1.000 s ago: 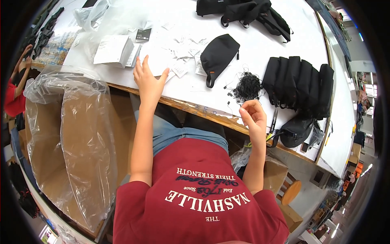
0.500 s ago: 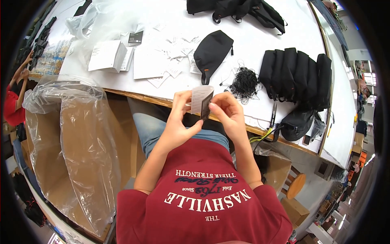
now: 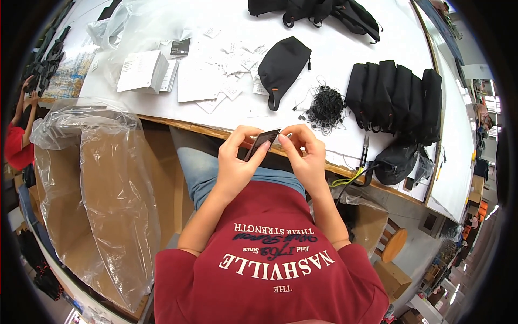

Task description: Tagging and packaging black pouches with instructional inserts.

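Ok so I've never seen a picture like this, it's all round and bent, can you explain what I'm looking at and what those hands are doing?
This is one picture from a wide fisheye camera worn on a person's head, looking down. That lens bends straight edges, so the white table looks curved. There is no machine here: the two forearms coming up from the bottom are the wearer's own, above a red shirt.

The left hand and right hand meet just below the table edge and together hold a small dark flat card; what kind of card is too small to tell.

On the table lie a black pouch, a row of black pouches standing side by side, a tangle of black strings, scattered white paper tags and a stack of white booklets. To the left stands a cardboard box lined with clear plastic.
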`<state>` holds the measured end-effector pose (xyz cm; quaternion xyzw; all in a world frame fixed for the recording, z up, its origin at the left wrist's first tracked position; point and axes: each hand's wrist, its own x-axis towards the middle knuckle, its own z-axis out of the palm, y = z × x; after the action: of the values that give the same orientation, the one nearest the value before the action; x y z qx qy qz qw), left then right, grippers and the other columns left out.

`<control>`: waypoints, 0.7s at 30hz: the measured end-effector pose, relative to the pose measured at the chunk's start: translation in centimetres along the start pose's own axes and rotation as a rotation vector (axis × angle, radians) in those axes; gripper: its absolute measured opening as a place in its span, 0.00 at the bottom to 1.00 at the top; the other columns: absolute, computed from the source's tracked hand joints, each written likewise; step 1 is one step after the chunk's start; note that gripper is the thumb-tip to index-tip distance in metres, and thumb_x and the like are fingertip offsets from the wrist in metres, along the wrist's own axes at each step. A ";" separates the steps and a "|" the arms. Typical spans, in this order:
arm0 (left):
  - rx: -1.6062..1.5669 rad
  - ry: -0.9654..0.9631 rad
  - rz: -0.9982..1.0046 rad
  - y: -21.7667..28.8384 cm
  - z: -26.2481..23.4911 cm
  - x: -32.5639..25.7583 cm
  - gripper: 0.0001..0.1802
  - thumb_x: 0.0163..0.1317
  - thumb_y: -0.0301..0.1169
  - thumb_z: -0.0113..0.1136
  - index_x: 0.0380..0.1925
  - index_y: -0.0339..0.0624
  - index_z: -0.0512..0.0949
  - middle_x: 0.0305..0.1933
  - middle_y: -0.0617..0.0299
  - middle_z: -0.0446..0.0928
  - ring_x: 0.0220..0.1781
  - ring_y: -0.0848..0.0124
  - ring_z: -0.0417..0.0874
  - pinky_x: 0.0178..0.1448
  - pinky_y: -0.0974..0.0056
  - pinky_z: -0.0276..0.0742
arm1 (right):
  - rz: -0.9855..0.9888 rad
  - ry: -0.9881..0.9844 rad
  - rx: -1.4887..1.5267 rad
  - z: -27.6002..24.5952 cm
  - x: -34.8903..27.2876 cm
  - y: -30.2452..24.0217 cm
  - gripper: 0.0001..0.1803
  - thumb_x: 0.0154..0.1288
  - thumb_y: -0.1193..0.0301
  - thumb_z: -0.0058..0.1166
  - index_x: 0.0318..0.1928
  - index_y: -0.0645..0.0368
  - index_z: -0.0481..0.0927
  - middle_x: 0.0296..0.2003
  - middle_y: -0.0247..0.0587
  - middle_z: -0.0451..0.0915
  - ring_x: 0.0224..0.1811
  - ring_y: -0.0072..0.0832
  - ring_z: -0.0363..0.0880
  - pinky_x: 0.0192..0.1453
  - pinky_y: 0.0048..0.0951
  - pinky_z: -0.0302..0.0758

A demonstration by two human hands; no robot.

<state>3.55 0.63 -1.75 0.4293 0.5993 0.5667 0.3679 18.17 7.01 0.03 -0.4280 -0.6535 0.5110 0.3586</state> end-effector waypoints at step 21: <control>0.185 -0.002 0.444 1.2 -0.4 0.5 0.15 0.46 0.14 0.63 0.35 0.41 0.80 0.40 0.62 0.82 0.40 0.64 0.80 0.44 0.65 0.73 | -0.163 0.048 -0.144 -0.9 -0.5 -1.6 0.04 0.59 0.79 0.60 0.35 0.62 0.80 0.20 0.27 0.73 0.19 0.10 0.64 0.22 0.15 0.58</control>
<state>3.14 0.90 -0.54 0.5831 0.5392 0.5759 0.1940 18.89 6.72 1.79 -0.4102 -0.7125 0.4213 0.3829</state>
